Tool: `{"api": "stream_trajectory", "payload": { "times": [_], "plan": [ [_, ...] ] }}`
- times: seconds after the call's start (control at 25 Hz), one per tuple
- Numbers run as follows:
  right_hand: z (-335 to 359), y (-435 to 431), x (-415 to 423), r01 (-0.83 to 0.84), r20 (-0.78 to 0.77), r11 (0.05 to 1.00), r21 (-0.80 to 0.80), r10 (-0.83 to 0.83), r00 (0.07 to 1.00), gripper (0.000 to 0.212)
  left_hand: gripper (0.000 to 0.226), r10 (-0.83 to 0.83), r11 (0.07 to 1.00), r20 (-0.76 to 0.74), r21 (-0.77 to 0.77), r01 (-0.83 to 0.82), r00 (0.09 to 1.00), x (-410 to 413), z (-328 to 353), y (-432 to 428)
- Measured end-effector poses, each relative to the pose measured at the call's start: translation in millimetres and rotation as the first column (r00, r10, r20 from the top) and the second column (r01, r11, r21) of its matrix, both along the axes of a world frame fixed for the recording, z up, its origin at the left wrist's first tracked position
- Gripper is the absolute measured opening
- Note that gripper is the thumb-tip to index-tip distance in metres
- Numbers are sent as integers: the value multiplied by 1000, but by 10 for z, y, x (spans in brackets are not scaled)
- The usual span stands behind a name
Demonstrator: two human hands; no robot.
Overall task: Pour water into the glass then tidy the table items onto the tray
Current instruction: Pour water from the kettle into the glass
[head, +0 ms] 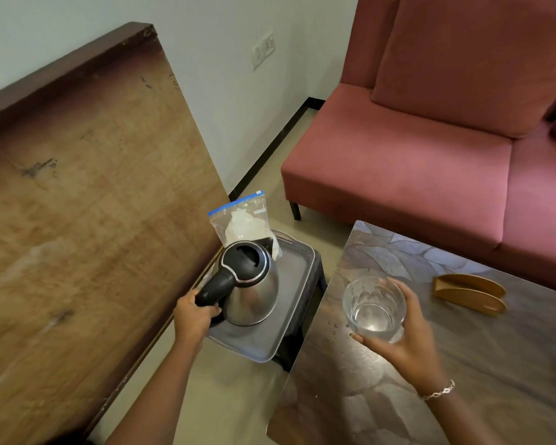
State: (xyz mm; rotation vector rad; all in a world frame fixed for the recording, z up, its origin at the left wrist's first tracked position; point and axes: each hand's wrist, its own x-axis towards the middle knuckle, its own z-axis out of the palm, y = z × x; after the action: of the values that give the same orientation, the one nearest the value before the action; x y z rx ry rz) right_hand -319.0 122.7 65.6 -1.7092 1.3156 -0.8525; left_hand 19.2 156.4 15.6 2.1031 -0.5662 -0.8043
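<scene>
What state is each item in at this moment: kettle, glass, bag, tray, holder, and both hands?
Stainless steel kettle with black lid: upright on tray, lid shut.
Clear drinking glass: upright, some water inside.
Clear zip bag with blue seal: standing behind kettle, sealed.
Grey metal tray: on a dark stool.
Wooden napkin holder: empty, on table.
Left hand: gripping kettle handle.
Right hand: wrapped around glass.
</scene>
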Motion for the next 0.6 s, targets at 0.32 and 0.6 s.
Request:
{"api": "stream_trajectory", "payload": {
  "times": [0.32,0.6],
  "plan": [
    [188,57,-506,60,10,996,-64,-59,998,93,40,-142,942,127,-286,174,982,-557,1064,-133],
    [270,230,-1145,148,-10,984,-97,-150,989,97,49,-302,827,391,-346,443,869,-1289,1907,-141]
  ]
}}
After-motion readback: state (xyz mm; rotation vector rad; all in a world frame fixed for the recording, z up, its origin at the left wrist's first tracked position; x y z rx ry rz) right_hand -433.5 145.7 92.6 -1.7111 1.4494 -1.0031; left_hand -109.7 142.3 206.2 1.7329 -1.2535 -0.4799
